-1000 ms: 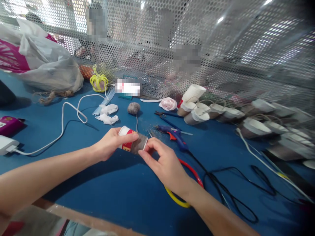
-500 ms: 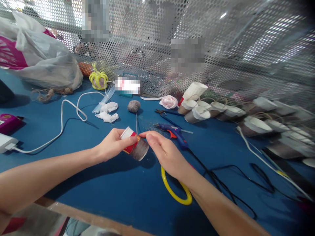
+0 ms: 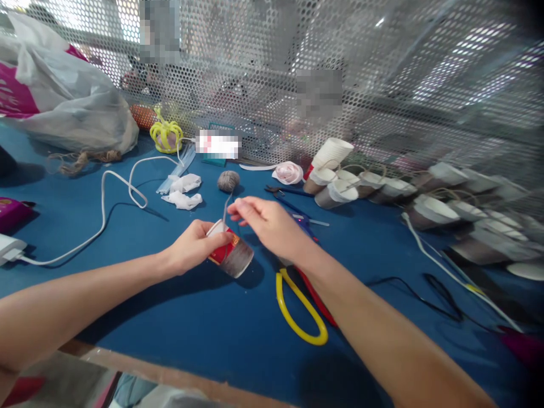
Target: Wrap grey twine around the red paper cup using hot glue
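Observation:
A paper cup (image 3: 236, 257), tilted on its side, is gripped by my left hand (image 3: 193, 246), its thumb lying across the red printed part. Grey yarn is wound around the cup's lower portion. From the cup a strand of yarn (image 3: 225, 212) runs up to a small grey yarn ball (image 3: 228, 181) on the table. My right hand (image 3: 267, 224) is closed just above the cup, fingers pinched on that strand. Under my right forearm lie scissors (image 3: 302, 317) with yellow and red handles, partly hidden. A blue glue gun (image 3: 302, 222) is mostly covered by my right hand.
Several wrapped paper cups (image 3: 340, 194) line the right side along the perforated metal screen (image 3: 255, 102). Pliers (image 3: 289, 191), a pale ribbon roll (image 3: 288, 173) and white crumpled pieces (image 3: 182, 199) lie behind. A white cable (image 3: 104, 198) and a plastic bag (image 3: 80, 107) are left.
My right hand has moved up and away from the cup's side, drawing the yarn towards the cup's rim. My left hand keeps hold of the cup. The view has shifted slightly.

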Motion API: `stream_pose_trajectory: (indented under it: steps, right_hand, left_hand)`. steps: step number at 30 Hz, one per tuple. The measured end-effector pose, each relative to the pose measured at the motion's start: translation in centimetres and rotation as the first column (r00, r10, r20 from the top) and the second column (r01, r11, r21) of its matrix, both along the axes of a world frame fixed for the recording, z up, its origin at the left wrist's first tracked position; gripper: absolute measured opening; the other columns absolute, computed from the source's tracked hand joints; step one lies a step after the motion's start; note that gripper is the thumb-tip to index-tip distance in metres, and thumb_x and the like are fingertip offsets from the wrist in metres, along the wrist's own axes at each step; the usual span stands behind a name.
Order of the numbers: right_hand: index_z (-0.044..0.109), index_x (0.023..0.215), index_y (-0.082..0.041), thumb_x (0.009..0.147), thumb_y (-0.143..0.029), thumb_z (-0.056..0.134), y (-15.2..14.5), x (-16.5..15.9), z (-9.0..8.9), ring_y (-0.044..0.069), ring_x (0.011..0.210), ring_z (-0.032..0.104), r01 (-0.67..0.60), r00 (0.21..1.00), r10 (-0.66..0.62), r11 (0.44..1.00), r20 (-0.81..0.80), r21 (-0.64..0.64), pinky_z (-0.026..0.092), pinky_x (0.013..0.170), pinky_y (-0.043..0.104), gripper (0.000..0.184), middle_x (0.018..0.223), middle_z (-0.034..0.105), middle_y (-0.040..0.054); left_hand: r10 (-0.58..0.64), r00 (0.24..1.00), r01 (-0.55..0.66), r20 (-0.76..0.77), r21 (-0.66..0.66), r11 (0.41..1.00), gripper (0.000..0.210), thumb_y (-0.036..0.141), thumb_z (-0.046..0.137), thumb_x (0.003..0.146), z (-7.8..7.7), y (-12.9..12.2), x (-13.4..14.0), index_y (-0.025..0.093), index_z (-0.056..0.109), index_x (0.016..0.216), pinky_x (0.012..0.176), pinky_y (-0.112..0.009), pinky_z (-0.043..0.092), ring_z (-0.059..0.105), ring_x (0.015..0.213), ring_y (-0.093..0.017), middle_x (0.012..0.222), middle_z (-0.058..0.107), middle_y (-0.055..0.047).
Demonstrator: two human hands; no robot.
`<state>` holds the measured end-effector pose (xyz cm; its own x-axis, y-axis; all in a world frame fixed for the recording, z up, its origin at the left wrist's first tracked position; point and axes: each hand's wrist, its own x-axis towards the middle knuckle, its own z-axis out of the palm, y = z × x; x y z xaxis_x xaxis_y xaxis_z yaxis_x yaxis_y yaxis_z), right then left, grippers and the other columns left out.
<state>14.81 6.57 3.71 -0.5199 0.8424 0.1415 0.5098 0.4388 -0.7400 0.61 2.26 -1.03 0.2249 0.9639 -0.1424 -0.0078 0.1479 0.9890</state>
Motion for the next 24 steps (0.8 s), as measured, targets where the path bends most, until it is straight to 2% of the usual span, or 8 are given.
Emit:
stream_pose_trajectory:
  steps: [3, 6, 9, 12, 15, 19, 21, 24]
  right_hand:
    - [0.051, 0.070, -0.016, 0.083, -0.037, 0.035, 0.8, 1.6, 0.2, 0.008, 0.043, 0.048, 0.199, 0.976, -0.198, 0.980, 0.088, -0.005, 0.038, 0.042, 0.020, 0.030, 0.053, 0.052, -0.0011]
    - [0.053, 0.072, -0.015, 0.077, -0.030, 0.045, 0.3, 3.1, -0.1, 0.008, 0.042, 0.047, 0.225, 0.961, -0.213, 0.973, 0.174, -0.053, 0.035, 0.039, 0.019, 0.017, 0.051, 0.050, -0.0022]
    - [0.053, 0.094, -0.014, 0.071, -0.024, 0.052, -0.9, 3.6, -0.9, 0.009, 0.046, 0.051, 0.082, 0.982, -0.025, 0.948, 0.186, -0.307, 0.039, 0.039, 0.020, 0.024, 0.064, 0.058, 0.0008]
    - [0.046, 0.102, -0.015, 0.072, -0.022, 0.051, -2.4, 3.2, -1.8, 0.008, 0.049, 0.052, -0.062, 0.991, 0.116, 0.823, 0.060, -0.565, 0.040, 0.039, 0.019, 0.032, 0.081, 0.059, 0.0043]
    - [0.051, 0.084, -0.014, 0.076, -0.025, 0.044, -4.1, 2.7, -1.9, 0.006, 0.044, 0.048, -0.055, 0.985, 0.139, 0.808, 0.099, -0.586, 0.038, 0.038, 0.018, 0.015, 0.068, 0.058, 0.0017]
    - [0.056, 0.068, -0.016, 0.078, -0.029, 0.042, -6.2, 2.7, -0.5, 0.007, 0.044, 0.049, -0.242, 0.871, 0.445, 0.755, 0.206, -0.609, 0.039, 0.045, 0.018, 0.022, 0.051, 0.056, -0.0019]
    - [0.055, 0.064, -0.017, 0.080, -0.033, 0.040, -6.2, 3.3, 0.4, 0.008, 0.047, 0.051, -0.238, 0.855, 0.448, 0.788, 0.262, -0.568, 0.039, 0.048, 0.019, 0.027, 0.052, 0.059, -0.0011]
    - [0.052, 0.066, -0.019, 0.080, -0.043, 0.036, -4.3, 5.2, 1.1, 0.011, 0.050, 0.053, -0.023, 0.882, 0.182, 0.938, 0.434, -0.347, 0.038, 0.047, 0.021, 0.032, 0.060, 0.061, 0.0005]
  left_hand:
    - [0.054, 0.998, -0.052, 0.037, -0.041, 0.998, 0.027, 0.036, 0.054, 0.068, 0.3, 0.2, -0.1, 0.011, 0.054, 0.058, 0.044, -0.018, 0.027, 0.037, 0.042, -0.005, 0.047, 0.046, 0.004]
    - [0.107, 0.990, -0.102, 0.096, -0.062, 0.993, 0.026, 0.035, 0.055, 0.068, 0.4, 0.4, -0.2, 0.011, 0.055, 0.059, 0.044, -0.018, 0.030, 0.041, 0.044, -0.005, 0.050, 0.051, 0.003]
    - [0.146, 0.977, -0.137, 0.153, -0.069, 0.988, 0.025, 0.035, 0.055, 0.068, 0.4, 0.5, -0.4, 0.011, 0.057, 0.060, 0.046, -0.018, 0.033, 0.046, 0.045, -0.006, 0.051, 0.055, 0.002]
    - [0.174, 0.965, -0.162, 0.195, -0.076, 0.984, 0.024, 0.035, 0.055, 0.068, 0.5, 0.7, -0.5, 0.011, 0.058, 0.063, 0.048, -0.018, 0.035, 0.048, 0.047, -0.007, 0.052, 0.057, 0.002]
    - [0.213, 0.954, -0.201, 0.209, -0.079, 0.976, 0.023, 0.033, 0.056, 0.068, 0.7, 0.9, -0.5, 0.011, 0.058, 0.062, 0.048, -0.018, 0.035, 0.046, 0.046, -0.007, 0.051, 0.055, 0.002]
    - [0.279, 0.936, -0.273, 0.216, -0.057, 0.960, 0.023, 0.032, 0.056, 0.068, 0.9, 1.1, -0.7, 0.011, 0.055, 0.058, 0.047, -0.017, 0.034, 0.045, 0.045, -0.006, 0.050, 0.053, 0.002]
    - [0.271, 0.941, -0.268, 0.205, -0.043, 0.963, 0.026, 0.033, 0.056, 0.068, 0.8, 1.2, -0.8, 0.011, 0.054, 0.055, 0.046, -0.017, 0.033, 0.044, 0.045, -0.005, 0.050, 0.053, 0.002]
    - [0.220, 0.961, -0.215, 0.170, -0.043, 0.976, 0.030, 0.036, 0.054, 0.070, 0.4, 1.2, -0.8, 0.011, 0.054, 0.055, 0.047, -0.017, 0.032, 0.044, 0.045, -0.006, 0.051, 0.053, 0.001]
